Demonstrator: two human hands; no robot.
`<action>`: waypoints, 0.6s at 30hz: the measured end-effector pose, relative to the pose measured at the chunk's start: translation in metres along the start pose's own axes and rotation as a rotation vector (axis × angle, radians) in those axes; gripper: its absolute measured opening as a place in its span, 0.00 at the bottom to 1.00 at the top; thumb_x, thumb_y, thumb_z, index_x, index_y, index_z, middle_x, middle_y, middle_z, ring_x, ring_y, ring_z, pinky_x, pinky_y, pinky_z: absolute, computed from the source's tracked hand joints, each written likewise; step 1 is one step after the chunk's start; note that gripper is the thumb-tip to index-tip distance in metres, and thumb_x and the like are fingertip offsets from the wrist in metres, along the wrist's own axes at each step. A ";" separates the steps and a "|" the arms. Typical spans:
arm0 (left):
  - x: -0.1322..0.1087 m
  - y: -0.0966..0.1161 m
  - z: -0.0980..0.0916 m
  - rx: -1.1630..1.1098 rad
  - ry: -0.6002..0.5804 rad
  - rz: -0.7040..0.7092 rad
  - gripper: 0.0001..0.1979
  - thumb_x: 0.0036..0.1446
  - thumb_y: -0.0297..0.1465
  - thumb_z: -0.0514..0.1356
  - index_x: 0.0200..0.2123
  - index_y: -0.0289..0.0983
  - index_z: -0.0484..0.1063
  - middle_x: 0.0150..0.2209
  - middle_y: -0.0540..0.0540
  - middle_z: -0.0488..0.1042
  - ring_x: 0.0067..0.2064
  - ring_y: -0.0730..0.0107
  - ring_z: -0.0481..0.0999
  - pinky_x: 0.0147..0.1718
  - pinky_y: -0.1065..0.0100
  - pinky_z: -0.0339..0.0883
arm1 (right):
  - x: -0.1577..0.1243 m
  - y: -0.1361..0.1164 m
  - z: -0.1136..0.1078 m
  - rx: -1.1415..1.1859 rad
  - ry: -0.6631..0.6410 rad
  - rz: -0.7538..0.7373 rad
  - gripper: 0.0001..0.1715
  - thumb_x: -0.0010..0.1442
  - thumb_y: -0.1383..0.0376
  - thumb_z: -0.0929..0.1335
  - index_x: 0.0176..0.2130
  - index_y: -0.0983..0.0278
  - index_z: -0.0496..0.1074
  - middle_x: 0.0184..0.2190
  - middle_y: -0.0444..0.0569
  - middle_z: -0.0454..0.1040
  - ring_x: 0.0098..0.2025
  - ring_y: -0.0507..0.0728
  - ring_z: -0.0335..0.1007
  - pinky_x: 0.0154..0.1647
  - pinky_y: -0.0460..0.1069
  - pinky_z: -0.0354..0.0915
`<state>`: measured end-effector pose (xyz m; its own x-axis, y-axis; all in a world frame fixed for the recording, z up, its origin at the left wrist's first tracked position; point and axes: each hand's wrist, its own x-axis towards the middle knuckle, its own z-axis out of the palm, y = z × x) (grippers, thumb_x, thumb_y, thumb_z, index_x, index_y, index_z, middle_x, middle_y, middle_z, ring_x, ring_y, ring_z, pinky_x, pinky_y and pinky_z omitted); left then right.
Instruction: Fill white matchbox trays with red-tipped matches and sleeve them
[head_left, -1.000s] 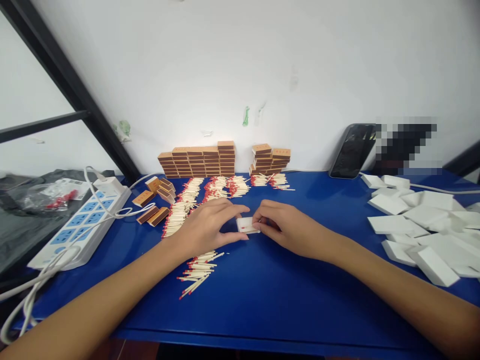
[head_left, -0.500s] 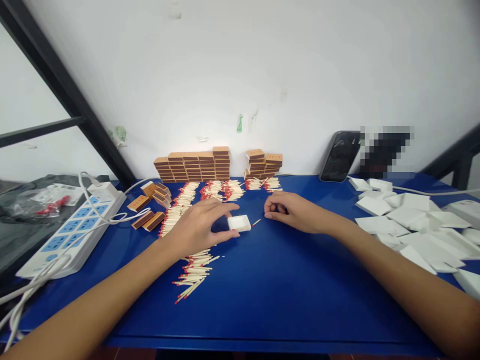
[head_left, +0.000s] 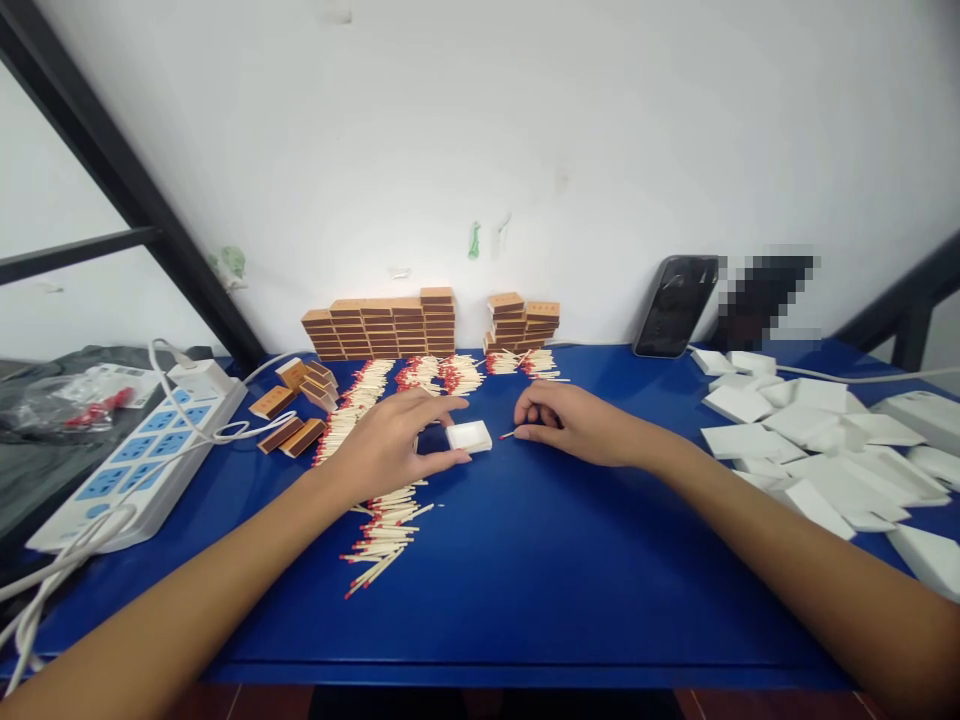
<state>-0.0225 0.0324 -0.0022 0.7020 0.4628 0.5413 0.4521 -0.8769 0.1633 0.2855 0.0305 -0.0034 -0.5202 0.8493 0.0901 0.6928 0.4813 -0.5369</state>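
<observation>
A small white tray (head_left: 469,436) lies on the blue table, between the thumb and fingers of my left hand (head_left: 401,437), which hold it by its sides. Just right of it my right hand (head_left: 574,423) has its fingers curled, with the thumb and forefinger at the end of a single match (head_left: 508,434). The match's red head points toward the tray. Loose matches (head_left: 390,525) spread in a long band under and around my left hand. More matches (head_left: 461,374) lie in bunches behind the hands.
Brown matchboxes (head_left: 379,328) are stacked against the wall, with a few loose ones (head_left: 304,437) at the left. A power strip (head_left: 142,450) and cables take the left side. White trays (head_left: 817,430) pile up at the right, and a phone (head_left: 675,305) leans on the wall.
My right hand has moved slightly left and its fingertips have come to the single match. My left hand stays around the white tray. The view has shifted a little.
</observation>
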 end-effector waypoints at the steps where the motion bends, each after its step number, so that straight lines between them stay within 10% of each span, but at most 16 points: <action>1: 0.000 0.000 0.000 0.000 -0.003 -0.003 0.28 0.64 0.41 0.71 0.63 0.41 0.70 0.44 0.46 0.82 0.43 0.60 0.80 0.44 0.60 0.73 | 0.000 0.000 0.001 0.014 -0.005 -0.006 0.12 0.68 0.55 0.69 0.42 0.61 0.75 0.37 0.49 0.74 0.36 0.57 0.67 0.37 0.51 0.63; 8: 0.000 0.000 0.002 -0.020 -0.010 -0.010 0.28 0.63 0.40 0.72 0.63 0.42 0.70 0.44 0.47 0.82 0.44 0.60 0.80 0.45 0.61 0.73 | -0.001 -0.007 0.005 -0.028 -0.009 -0.008 0.13 0.72 0.57 0.65 0.39 0.61 0.74 0.40 0.52 0.76 0.39 0.58 0.70 0.41 0.53 0.64; 18: 0.000 0.003 0.000 -0.009 -0.029 0.000 0.27 0.65 0.40 0.71 0.63 0.42 0.70 0.45 0.48 0.82 0.43 0.62 0.81 0.43 0.62 0.73 | 0.001 0.063 -0.029 -0.216 0.268 0.267 0.09 0.67 0.62 0.66 0.37 0.62 0.75 0.38 0.53 0.79 0.38 0.60 0.73 0.39 0.53 0.64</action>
<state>-0.0205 0.0297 -0.0016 0.7177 0.4665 0.5171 0.4472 -0.8779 0.1713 0.3431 0.0677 -0.0124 -0.1807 0.9627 0.2015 0.8891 0.2475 -0.3852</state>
